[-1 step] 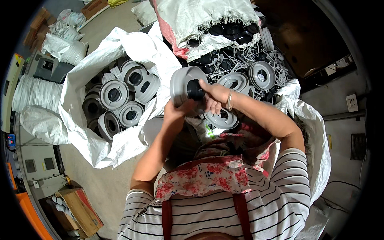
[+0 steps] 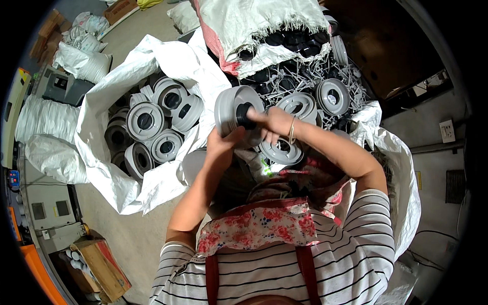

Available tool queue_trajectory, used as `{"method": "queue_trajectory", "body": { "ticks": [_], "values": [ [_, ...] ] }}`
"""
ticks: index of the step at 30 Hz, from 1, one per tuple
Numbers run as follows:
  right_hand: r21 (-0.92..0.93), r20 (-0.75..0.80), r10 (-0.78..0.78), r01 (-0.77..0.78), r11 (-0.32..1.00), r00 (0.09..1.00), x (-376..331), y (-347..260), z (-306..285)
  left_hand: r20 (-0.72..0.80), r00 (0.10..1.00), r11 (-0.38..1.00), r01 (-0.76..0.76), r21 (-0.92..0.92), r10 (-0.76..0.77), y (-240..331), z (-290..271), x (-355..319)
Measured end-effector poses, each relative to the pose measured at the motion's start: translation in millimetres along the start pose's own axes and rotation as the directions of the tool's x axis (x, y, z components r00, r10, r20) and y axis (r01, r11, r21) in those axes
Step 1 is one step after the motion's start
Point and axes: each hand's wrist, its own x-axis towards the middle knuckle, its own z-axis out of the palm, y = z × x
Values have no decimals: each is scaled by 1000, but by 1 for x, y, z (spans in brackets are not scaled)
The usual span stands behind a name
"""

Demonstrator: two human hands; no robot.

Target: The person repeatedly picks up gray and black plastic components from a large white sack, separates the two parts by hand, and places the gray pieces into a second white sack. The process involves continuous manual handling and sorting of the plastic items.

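My left hand [image 2: 222, 148] grips a round grey plastic housing [image 2: 226, 109] from below, its open side turned to the right. A ribbed black plastic cap [image 2: 244, 116] sits at the middle of the housing. My right hand [image 2: 274, 123] is on the cap, thumb pressed against it and the other fingers curled below, slightly blurred. Beneath my hands lies another grey ring-shaped part [image 2: 291, 152]. Just beyond my right hand are more grey round parts, among them a flanged ring [image 2: 296, 104].
At the left, a white woven sack [image 2: 109, 188] holds several grey housings with black centres [image 2: 145, 121]. Ahead, a torn sack [image 2: 264, 20] spills black caps [image 2: 310, 48] beside loose grey plastic pins [image 2: 351, 84]. Another white sack [image 2: 404, 188] stands at my right; a cardboard box [image 2: 104, 269] is at lower left.
My right hand has shifted slightly to the right and down, its thumb sliding over the black cap. The housing in my left hand has turned a little.
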Motion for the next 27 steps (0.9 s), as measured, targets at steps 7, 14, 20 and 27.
{"method": "queue_trajectory", "body": {
  "ticks": [7,14,20,27],
  "values": [
    [370,202,93,-163,915,975,21,12,17,-47,980,786,-126,606,194,34,-16,-14],
    [-954,54,-332,147,261,942,47,101,-18,-16,655,277,-297,914,755,97,-26,7],
    [-665,-121,-455,268,697,882,38,32,-43,-124,984,990,-116,85,126,20,-46,17],
    [-148,-95,-24,10,989,995,93,31,-68,770,633,-57,-769,637,82,38,-3,24]
  ]
}}
